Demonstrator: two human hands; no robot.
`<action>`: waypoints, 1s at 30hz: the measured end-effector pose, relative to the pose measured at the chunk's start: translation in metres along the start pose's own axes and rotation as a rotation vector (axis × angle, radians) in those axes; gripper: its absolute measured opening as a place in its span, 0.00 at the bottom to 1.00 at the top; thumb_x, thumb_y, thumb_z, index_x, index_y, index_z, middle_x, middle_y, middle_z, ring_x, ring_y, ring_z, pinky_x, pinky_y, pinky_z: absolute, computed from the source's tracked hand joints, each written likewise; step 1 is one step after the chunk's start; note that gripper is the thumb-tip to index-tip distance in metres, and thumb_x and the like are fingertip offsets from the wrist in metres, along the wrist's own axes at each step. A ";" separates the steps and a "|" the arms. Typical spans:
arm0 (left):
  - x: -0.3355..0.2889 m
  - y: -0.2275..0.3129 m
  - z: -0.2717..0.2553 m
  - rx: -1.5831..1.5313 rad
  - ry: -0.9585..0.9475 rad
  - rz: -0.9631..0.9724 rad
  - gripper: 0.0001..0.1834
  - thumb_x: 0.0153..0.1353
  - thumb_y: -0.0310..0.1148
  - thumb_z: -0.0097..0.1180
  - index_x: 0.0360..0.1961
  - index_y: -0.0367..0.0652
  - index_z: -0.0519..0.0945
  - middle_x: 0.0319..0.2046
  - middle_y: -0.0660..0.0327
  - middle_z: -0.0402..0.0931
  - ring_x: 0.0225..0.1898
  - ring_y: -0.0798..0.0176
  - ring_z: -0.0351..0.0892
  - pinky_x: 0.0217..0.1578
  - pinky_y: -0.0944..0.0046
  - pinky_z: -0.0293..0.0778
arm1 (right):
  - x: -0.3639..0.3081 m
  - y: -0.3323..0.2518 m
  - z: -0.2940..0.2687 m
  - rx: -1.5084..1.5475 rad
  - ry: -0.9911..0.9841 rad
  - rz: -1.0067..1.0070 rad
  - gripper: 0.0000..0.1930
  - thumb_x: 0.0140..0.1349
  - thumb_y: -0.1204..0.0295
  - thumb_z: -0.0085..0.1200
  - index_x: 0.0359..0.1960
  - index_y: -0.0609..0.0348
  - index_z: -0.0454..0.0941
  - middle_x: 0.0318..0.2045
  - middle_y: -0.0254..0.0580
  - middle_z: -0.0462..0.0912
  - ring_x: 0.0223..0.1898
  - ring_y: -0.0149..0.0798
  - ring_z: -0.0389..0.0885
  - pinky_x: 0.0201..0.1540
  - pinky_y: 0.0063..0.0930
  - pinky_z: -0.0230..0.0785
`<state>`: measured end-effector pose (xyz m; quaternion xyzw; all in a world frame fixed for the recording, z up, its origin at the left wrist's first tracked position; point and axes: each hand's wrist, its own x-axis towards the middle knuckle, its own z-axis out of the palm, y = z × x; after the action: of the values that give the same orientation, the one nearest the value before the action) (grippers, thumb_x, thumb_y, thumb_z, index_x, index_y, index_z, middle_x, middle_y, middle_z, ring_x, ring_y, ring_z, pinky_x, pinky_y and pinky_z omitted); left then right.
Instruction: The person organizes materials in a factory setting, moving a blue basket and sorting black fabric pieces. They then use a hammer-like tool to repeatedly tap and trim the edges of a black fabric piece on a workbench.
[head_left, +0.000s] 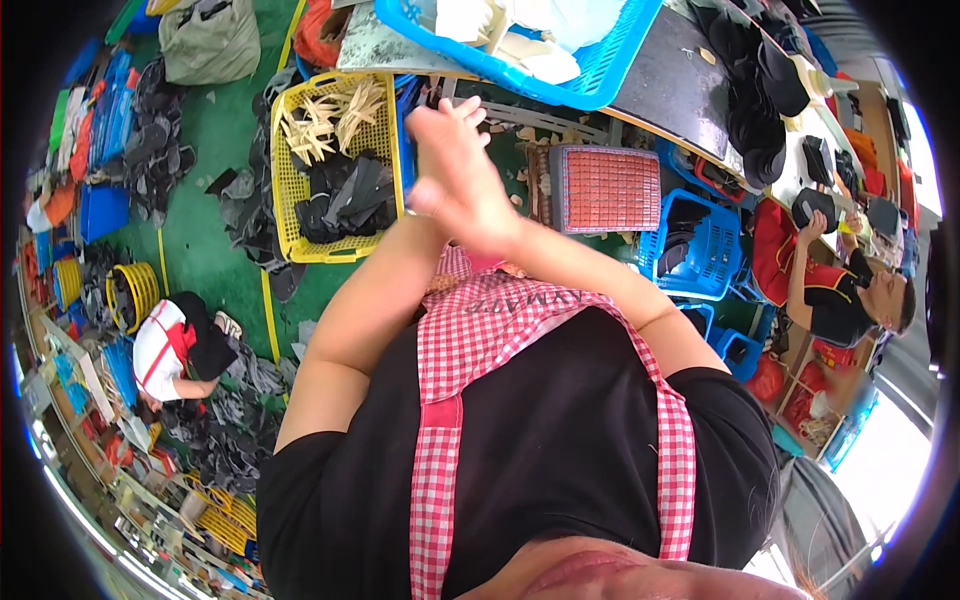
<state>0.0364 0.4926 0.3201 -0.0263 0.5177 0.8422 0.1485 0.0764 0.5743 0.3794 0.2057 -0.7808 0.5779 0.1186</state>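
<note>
My right hand [455,175] lies across my left hand [474,112] in front of my chest, the two touching palm to palm or nearly so. The right hand's fingers are stretched out and a little blurred. Most of the left hand is hidden behind it; several separated fingertips show past its edge. Nothing is visible in either hand. Just beyond them, to the left, a yellow plastic basket [283,185] holds pale strips [310,130] and dark fabric pieces [350,195]. I wear a red-and-white checked apron [440,365].
A blue basket [600,92] with pale pieces sits on the worktable [660,100] ahead. Right of my hands is a stool with a red woven seat [610,190]. Blue crates [695,245] stand nearby. One person [840,275] works at right; another [175,345] bends at left among dark scraps.
</note>
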 end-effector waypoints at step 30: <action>-0.332 -0.250 -0.123 0.189 1.234 -0.691 0.35 0.64 0.50 0.66 0.62 0.31 0.79 0.58 0.46 0.83 0.58 0.51 0.83 0.58 0.57 0.78 | 0.081 0.282 -0.286 0.444 -0.080 1.126 0.32 0.58 0.79 0.55 0.68 0.54 0.64 0.51 0.57 0.81 0.52 0.60 0.84 0.54 0.61 0.81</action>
<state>0.4091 0.4150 0.1129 -0.6479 0.5403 0.5297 0.0883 -0.1399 0.9013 0.2603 -0.1978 -0.6344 0.6926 -0.2806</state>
